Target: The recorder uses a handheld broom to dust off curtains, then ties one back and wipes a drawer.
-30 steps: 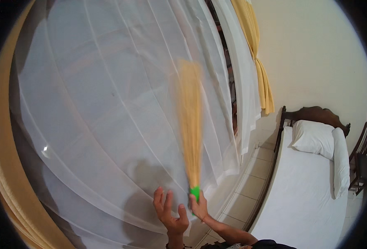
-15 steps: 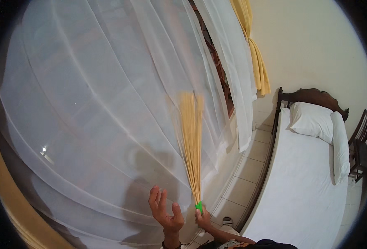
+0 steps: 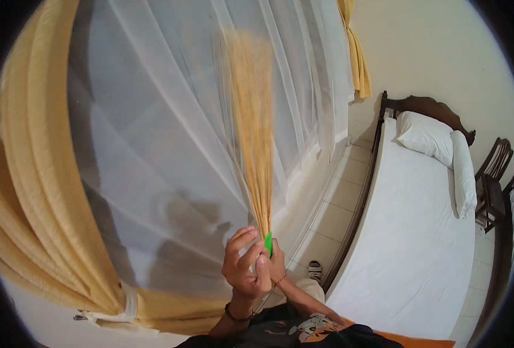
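Note:
A stick broom (image 3: pixel 251 127) of thin yellow-tan bristles points up in front of the sheer white curtain (image 3: pixel 152 127). Its bristle tips are blurred by motion. My right hand (image 3: pixel 276 262) is wrapped round the green handle (image 3: pixel 268 243) at the lower end. Just left of that handle is my left hand (image 3: pixel 245 267), palm turned inward, its fingers bent but apart and seemingly holding nothing. It partly covers the handle and my right fingers. Whether the bristles touch the curtain, I cannot tell.
A gathered yellow curtain (image 3: pixel 42 156) with a white tieback (image 3: pixel 130 304) hangs at left. To the right stands a bed (image 3: pixel 402 232) with a dark wooden headboard (image 3: pixel 431 110), pillow (image 3: pixel 425 138) and bolster (image 3: pixel 463 174). Beyond it is a wooden chair (image 3: pixel 490 191). Tiled floor (image 3: pixel 332 214) runs between.
My left hand has come in beside the broom handle, its fingers more bent. The view has swung left, bringing more of the yellow curtain in; the broom sits higher in view.

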The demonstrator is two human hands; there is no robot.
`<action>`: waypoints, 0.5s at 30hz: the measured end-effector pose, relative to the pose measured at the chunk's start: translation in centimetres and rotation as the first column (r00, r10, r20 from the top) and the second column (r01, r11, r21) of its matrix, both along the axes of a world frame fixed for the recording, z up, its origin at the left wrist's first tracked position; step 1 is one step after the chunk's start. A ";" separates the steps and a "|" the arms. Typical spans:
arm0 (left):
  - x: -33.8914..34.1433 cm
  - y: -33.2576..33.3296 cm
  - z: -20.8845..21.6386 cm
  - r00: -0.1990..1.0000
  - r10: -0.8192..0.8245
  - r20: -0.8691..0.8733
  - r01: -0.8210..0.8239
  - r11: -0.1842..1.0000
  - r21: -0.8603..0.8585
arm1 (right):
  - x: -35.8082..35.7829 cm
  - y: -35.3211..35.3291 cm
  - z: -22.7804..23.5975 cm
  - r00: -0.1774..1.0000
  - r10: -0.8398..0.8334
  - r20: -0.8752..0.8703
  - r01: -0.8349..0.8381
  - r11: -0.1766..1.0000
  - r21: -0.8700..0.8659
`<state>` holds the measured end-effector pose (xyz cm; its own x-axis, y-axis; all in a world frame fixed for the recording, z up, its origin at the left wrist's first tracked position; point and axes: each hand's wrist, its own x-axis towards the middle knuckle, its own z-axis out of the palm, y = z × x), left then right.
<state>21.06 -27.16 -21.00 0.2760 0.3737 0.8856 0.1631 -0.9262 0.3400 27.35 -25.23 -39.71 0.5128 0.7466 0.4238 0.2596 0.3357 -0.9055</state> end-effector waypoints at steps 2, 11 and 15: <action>-1.5 -0.8 0.8 0.999 0.044 0.016 -0.045 0.999 0.030 | -2.1 -2.0 -3.1 0.977 0.013 -0.212 -0.059 0.975 -0.213; -6.7 -1.0 -0.3 0.960 0.272 0.057 -0.273 0.962 0.005 | -5.1 -7.6 -3.9 0.689 -0.050 -0.723 -0.074 0.988 -0.139; -8.7 -2.0 -0.2 0.952 0.284 0.115 -0.287 0.958 0.009 | -6.9 -5.0 3.9 0.854 0.205 -0.478 -0.174 0.979 0.107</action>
<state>12.34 -29.20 -21.17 0.0605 0.3994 0.9148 0.3848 -0.8550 0.3478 20.45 -30.26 -35.81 0.5154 0.8321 0.2048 -0.2800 0.3894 -0.8775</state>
